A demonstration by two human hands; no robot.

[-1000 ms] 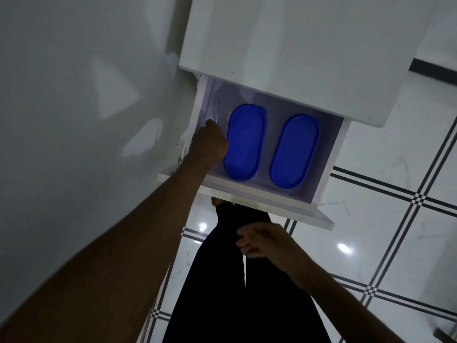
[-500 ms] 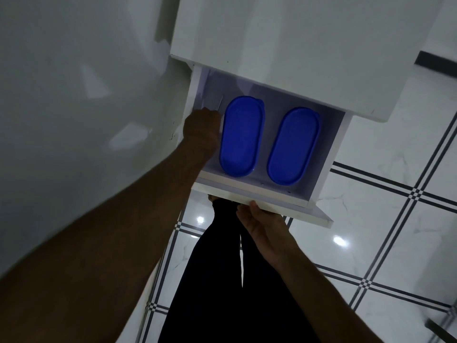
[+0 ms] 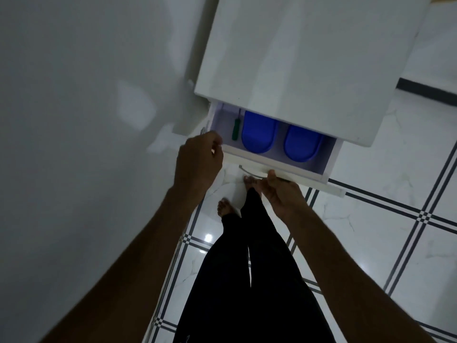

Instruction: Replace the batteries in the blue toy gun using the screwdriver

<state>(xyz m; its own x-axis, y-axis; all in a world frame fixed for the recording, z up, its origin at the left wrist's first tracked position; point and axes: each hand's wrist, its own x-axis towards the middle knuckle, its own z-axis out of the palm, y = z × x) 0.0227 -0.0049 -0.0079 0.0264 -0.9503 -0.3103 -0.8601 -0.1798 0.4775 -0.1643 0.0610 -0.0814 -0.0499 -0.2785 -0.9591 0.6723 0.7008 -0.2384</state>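
A green-handled screwdriver [image 3: 236, 128] lies inside the white drawer [image 3: 309, 180], along its left wall, with no hand on it. My left hand [image 3: 197, 164] hovers at the drawer's front left corner with its fingers loosely curled and holding nothing. My right hand [image 3: 282, 194] grips the drawer's metal handle [image 3: 249, 172] from below, thumb up against the front panel. The drawer stands only partly open. No blue toy gun and no batteries are in view.
Two blue oval lidded containers [image 3: 258, 133] [image 3: 303, 144] lie side by side in the drawer, right of the screwdriver. The white cabinet top [image 3: 309, 58] overhangs them. A white wall [image 3: 86, 120] is on the left. My legs and bare feet stand on the tiled floor [image 3: 383, 231].
My left hand has come out of the drawer, leaving the screwdriver lying inside. My right hand has taken the handle, and the drawer has slid further in.
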